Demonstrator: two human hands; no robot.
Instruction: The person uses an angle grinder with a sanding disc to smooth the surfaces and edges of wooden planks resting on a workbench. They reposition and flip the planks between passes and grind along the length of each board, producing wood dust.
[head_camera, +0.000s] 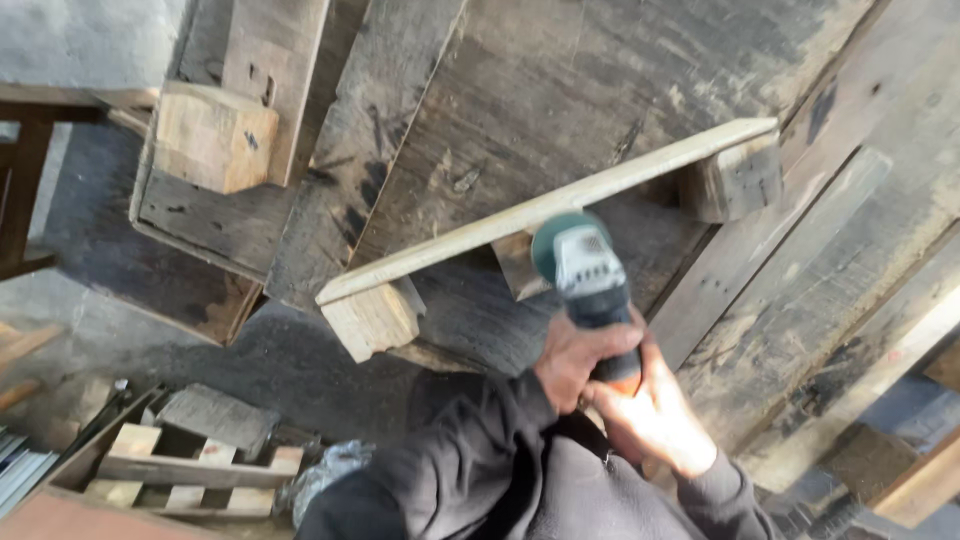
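We have only one view, from the camera on the person's head. It looks steeply down, tilted a little, at the pale plank (545, 205) that crosses the middle of the picture. The camera is near: the plank lies just beyond the dark sleeves (480, 470) at the bottom edge. Beyond the plank, grey pallet boards (600, 80) fill the top.

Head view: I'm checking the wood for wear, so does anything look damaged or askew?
Yes. The dark planks are stained, scuffed and nail-pitted, unlike the clean pale board lying slantwise across them. Both hands, left and right, grip the grinder.
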